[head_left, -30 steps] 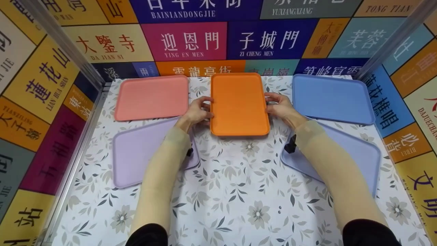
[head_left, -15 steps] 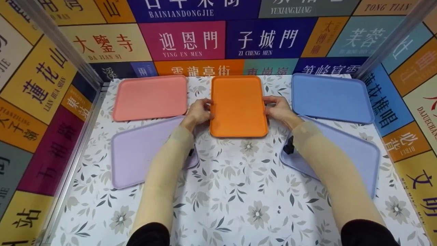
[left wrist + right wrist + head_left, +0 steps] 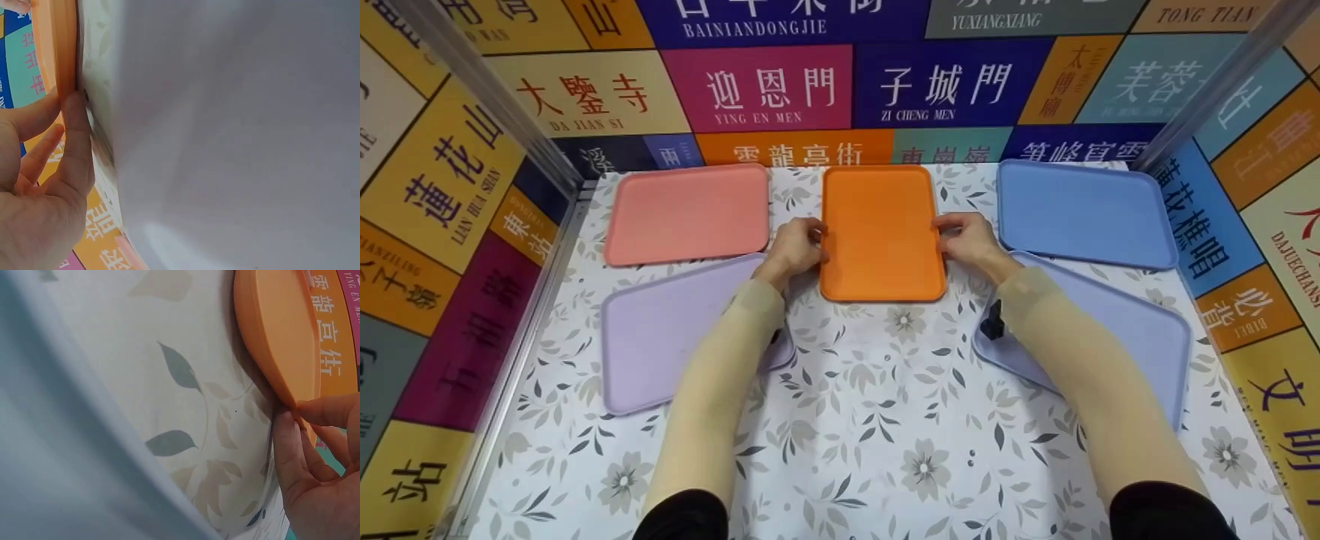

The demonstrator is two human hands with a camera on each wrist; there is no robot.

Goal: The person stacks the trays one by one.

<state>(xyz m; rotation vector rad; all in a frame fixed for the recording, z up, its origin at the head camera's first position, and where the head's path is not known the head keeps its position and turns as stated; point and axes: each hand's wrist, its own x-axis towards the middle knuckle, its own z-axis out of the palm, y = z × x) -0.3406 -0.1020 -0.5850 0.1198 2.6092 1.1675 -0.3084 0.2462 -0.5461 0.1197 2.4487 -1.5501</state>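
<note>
An orange rectangular tray (image 3: pixel 883 232) lies lengthwise at the back middle of the table, between my two hands. My left hand (image 3: pixel 795 247) pinches its left side; the left wrist view shows thumb and fingers (image 3: pixel 76 121) meeting at the orange rim. On the opposite side, my right hand (image 3: pixel 971 241) pinches the right edge, and in the right wrist view its fingertips (image 3: pixel 287 427) press against the rim from both faces. A pink tray (image 3: pixel 688 216) is left of the orange one, and a blue tray (image 3: pixel 1086 214) is to its right.
A lilac tray (image 3: pixel 660 337) sits slanted under my left forearm. Beneath my right forearm lies a periwinkle tray (image 3: pixel 1132 330), also slanted. Panels with printed signs (image 3: pixel 780 86) wall in the back and sides. A flowered cloth (image 3: pixel 840 450) covers the table.
The orange tray has shifted slightly toward me and seems to sit lower. My fingers have drawn in along its sides. The other trays keep their places; the head view has turned a little.
</note>
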